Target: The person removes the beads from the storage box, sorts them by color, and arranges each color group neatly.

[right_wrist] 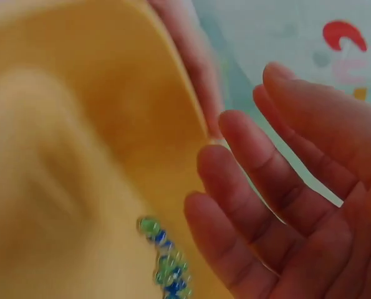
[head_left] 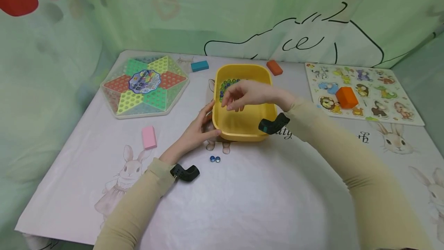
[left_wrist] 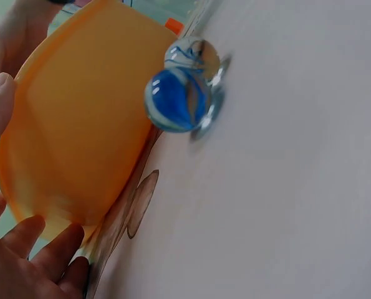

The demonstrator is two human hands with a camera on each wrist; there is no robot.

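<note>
A yellow plastic tub (head_left: pixel 244 128) stands on the table with several green and blue glass marbles (head_left: pixel 227 85) gathered along its left side. My left hand (head_left: pixel 194 132) holds the tub at its near left corner, fingers along the outer wall and thumb at the near rim. Over the inside of the tub hovers my right hand (head_left: pixel 249 93), its fingers loosely bent. The right wrist view shows nothing between those fingers (right_wrist: pixel 254 212). Two blue and clear marbles (left_wrist: pixel 176 99) lie side by side on the table, in front of the tub; in the head view they are small.
To the left lies a Chinese checkers board (head_left: pixel 145 86), with a pink block (head_left: pixel 149 137) nearer. A blue block (head_left: pixel 199 66) and an orange-red block (head_left: pixel 274 67) sit at the back. On the right, an orange block (head_left: pixel 347 97) rests on an animal picture board (head_left: pixel 385 105).
</note>
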